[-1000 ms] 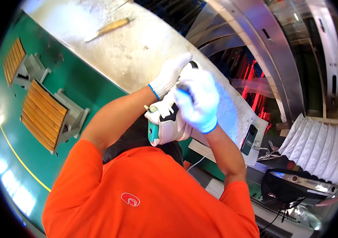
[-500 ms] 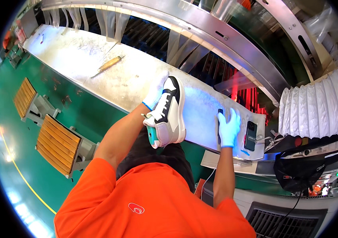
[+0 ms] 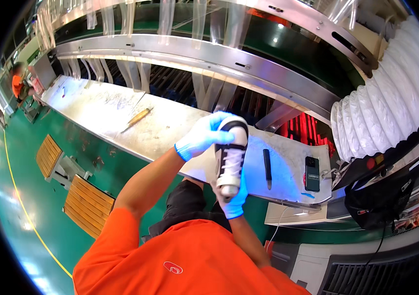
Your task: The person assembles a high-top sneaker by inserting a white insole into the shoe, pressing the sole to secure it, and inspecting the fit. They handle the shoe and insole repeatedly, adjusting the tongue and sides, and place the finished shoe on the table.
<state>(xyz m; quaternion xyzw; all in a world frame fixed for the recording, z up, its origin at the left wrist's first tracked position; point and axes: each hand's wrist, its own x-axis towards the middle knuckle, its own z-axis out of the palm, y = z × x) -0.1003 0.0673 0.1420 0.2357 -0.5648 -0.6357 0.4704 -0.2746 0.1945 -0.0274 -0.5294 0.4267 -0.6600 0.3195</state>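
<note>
A white and black sneaker (image 3: pixel 232 161) with white laces is held up over the near edge of the bench, toe pointing away from me. My left hand (image 3: pixel 205 136), in a pale glove with a blue cuff, grips the toe end, its thumb across the upper. Around the heel end my right hand (image 3: pixel 239 200), gloved the same way, is closed; part of it is hidden behind the shoe. A slim black tool (image 3: pixel 267 168) lies on the bench to the right of the sneaker.
On the pale bench (image 3: pixel 170 123) lie a tool with a yellow handle (image 3: pixel 139 116) and a black phone (image 3: pixel 312 172). Behind runs a roller conveyor with clear strip curtains (image 3: pixel 204 88). A white ribbed duct (image 3: pixel 386 108) stands at right, wooden-slatted stools (image 3: pixel 87 204) at left.
My right hand has left the black tool on the bench and come across to the sneaker's heel. The sneaker has turned, with its laces now facing me. My view has shifted too.
</note>
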